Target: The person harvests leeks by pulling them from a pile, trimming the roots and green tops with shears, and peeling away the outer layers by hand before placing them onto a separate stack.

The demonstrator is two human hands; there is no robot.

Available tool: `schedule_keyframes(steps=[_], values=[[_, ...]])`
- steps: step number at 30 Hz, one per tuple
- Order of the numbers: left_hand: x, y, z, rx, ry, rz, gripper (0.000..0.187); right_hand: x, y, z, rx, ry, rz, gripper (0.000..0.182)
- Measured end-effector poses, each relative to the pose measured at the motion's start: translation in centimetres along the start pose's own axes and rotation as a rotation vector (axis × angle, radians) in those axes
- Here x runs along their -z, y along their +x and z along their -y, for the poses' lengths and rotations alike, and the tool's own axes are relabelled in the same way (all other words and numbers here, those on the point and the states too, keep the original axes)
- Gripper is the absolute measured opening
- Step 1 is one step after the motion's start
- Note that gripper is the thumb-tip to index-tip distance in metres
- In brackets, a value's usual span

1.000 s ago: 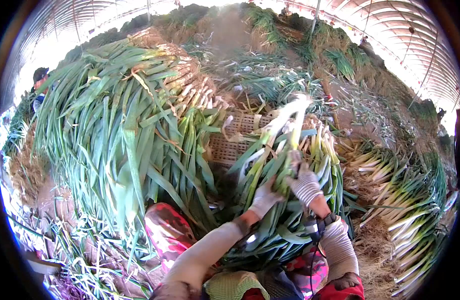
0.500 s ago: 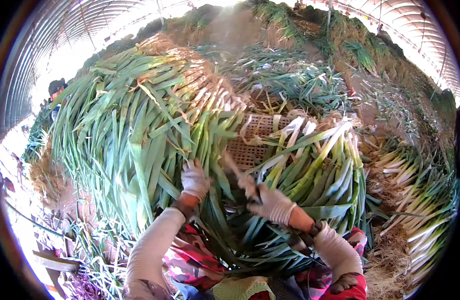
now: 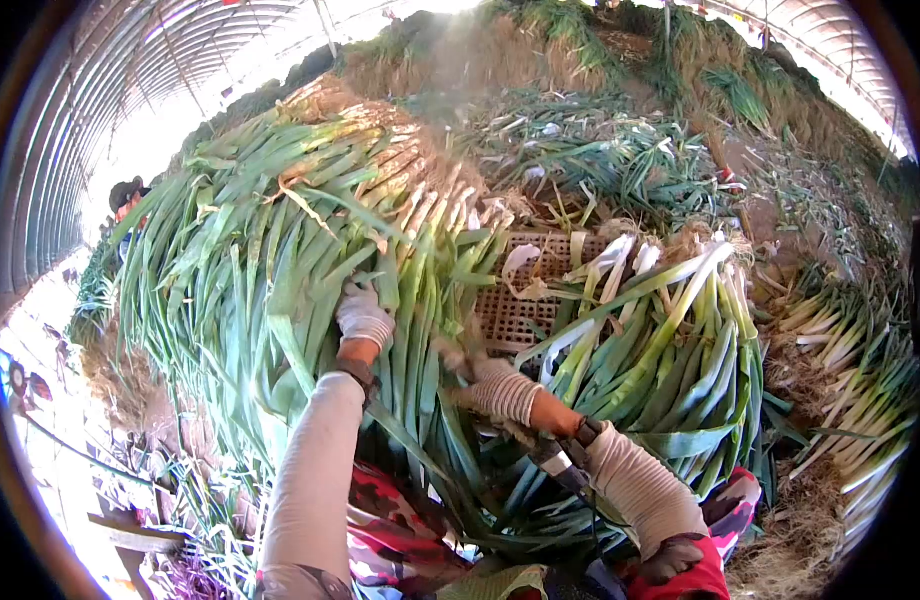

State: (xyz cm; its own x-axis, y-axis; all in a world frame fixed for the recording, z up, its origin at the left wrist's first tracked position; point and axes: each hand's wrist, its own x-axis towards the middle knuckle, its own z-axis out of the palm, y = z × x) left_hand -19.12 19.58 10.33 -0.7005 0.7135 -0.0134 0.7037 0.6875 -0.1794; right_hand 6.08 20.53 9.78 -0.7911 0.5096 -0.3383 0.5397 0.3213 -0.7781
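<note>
A thick pile of leeks (image 3: 250, 250) covers the left and middle, broad green leaves toward me and roots at the far side. My left hand (image 3: 364, 316), in a pale glove, reaches in among the leaves with its fingertips partly hidden and curled on them. My right hand (image 3: 504, 390), also gloved, is closed around something blurred in front of the knuckles; its kind cannot be made out. It is just before a perforated plastic crate (image 3: 525, 318). A smaller bunch of leeks (image 3: 670, 350) lies across the crate's right side.
Leeks with white stems (image 3: 870, 400) lie in a row at the right. Loose leaves (image 3: 620, 150) cover the ground behind the crate, with root-covered heaps (image 3: 560, 60) farther back. Another person (image 3: 128, 200) is at the far left. A dark cord hangs near my right forearm.
My left hand has moved left and farther up into the leaves. My right hand has shifted left, toward the leek pile. The view has swung slightly left.
</note>
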Motion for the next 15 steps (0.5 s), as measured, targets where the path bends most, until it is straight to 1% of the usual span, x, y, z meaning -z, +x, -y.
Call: schedule_keyframes(steps=[1,2,3,5,6,7,8,9,10,11,12,13,14,15], values=[[-0.1,-0.1,0.1,0.018,-0.042,0.009,0.097,0.2,-0.6,-0.5,-0.053,0.013,-0.085,0.087],[-0.6,-0.9,0.1,0.008,0.012,-0.11,0.076,-0.2,0.6,-2.7,-0.039,-0.044,-0.289,0.07],[0.4,-1.2,0.1,-0.025,-0.001,-0.034,0.067,0.2,-0.3,-3.4,-0.03,0.021,-0.339,0.076],[2.4,-2.5,0.0,-0.099,-0.032,0.127,0.053,-1.1,-1.2,-5.2,0.073,0.035,-0.287,0.074],[1.2,-2.1,0.3,-0.059,-0.179,0.007,0.039,-0.9,-2.8,-4.6,0.023,-0.03,-0.207,0.074],[1.7,-2.7,0.4,-0.059,-0.197,0.042,0.039,-0.6,-4.4,-3.8,-0.026,-0.096,-0.124,0.075],[1.4,-4.0,0.1,-0.102,-0.213,0.062,0.041,-0.6,-5.4,-3.8,-0.057,-0.083,-0.162,0.074],[1.7,-6.3,-0.6,-0.143,-0.226,0.087,0.043,-0.1,-6.7,-3.2,-0.059,0.001,-0.201,0.07],[0.5,-8.5,-1.1,-0.195,-0.26,0.033,0.049,-0.1,-7.4,-3.3,-0.022,0.029,-0.245,0.067],[1.1,-10.7,-1.3,-0.246,-0.466,0.194,0.056,-0.4,-8.2,-3.7,0.007,0.057,-0.292,0.064],[0.7,-12.9,-1.6,-0.282,-0.714,0.236,0.058,-0.9,-8.9,-4.4,0.059,0.083,-0.307,0.06],[-0.1,-14.8,-1.9,-0.311,-0.968,0.282,0.061,-1.3,-9.8,-5.2,0.052,0.107,-0.328,0.059],[-0.9,-15.9,-2.3,-0.237,-1.12,0.336,0.059,-1.6,-10.8,-5.8,0.046,0.132,-0.349,0.057],[-1.6,-16.8,-2.8,-0.159,-1.273,0.39,0.057,-1.3,-12.2,-5.6,0.01,0.05,-0.36,0.057]])
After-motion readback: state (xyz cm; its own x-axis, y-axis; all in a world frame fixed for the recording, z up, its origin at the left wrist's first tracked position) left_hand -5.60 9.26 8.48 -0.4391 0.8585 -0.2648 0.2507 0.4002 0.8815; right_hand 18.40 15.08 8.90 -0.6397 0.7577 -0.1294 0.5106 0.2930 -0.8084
